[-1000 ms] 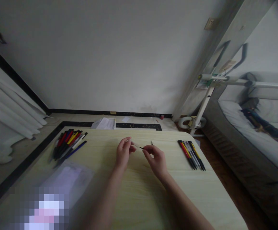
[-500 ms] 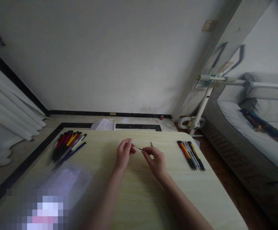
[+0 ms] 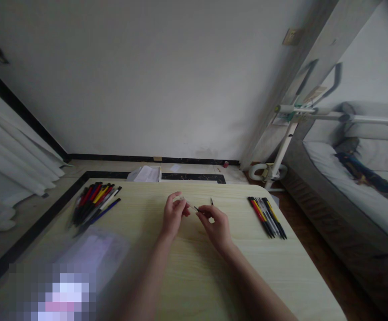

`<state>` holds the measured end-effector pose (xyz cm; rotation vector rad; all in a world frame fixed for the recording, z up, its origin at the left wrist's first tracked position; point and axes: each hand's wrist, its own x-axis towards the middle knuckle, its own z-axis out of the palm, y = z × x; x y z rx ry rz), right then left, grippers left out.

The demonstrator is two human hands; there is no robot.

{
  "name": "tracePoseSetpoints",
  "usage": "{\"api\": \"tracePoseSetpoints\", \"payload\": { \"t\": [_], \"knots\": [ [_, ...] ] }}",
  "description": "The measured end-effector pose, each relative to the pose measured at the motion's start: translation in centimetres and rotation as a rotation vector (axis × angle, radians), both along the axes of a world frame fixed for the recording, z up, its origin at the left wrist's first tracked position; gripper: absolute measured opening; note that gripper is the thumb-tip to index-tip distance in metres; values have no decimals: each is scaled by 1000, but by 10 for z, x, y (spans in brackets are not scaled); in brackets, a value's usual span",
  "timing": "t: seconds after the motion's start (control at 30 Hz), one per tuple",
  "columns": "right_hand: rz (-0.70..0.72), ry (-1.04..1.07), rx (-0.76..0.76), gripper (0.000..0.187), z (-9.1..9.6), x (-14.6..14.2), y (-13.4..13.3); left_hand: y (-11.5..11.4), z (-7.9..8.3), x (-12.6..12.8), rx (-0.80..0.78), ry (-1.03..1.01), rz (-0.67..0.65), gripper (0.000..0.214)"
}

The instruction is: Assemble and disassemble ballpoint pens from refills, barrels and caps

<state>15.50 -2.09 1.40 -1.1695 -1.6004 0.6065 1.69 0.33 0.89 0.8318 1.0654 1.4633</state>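
My left hand (image 3: 174, 212) is closed, its thumb and fingers pinching the pale, clear end of a slim pen (image 3: 193, 206). From there the pen runs down to the right, and its dark end sits between the thumb and fingertips of my right hand (image 3: 216, 221). Whether it is one piece or a barrel with a refill is too small to tell. A small dark pen part (image 3: 211, 201) lies on the table just beyond my right hand. To the right, several pens (image 3: 267, 217) with red, yellow, clear and black bodies lie side by side.
A heap of mixed pens (image 3: 95, 200) occupies the wooden table's (image 3: 194, 276) left side. Nearer me lies a clear plastic bag (image 3: 96, 249), partly pixelated. Past the far edge stands a white box with papers (image 3: 145, 174); exercise equipment (image 3: 285, 147) and a sofa (image 3: 347, 200) are at right.
My right hand has shifted very slightly left, and the pen between the hands tilts a little differently. Both hands keep their hold; the pens on the table have not moved.
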Motion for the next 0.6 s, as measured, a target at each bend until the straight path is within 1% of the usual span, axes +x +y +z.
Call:
{"api": "tracePoseSetpoints", "payload": {
  "t": [0.27, 0.43, 0.6],
  "knots": [
    [-29, 1, 2, 17, -1, 1, 0, 1, -2, 0, -4, -46, -3, 46],
    [-47, 17, -10, 13, -3, 1, 2, 1, -3, -2, -4, -44, -18, 48],
    [-50, -5, -9, 13, -3, 2, 2, 1, -4, -3, 5, -40, -49, 46]
  ]
}}
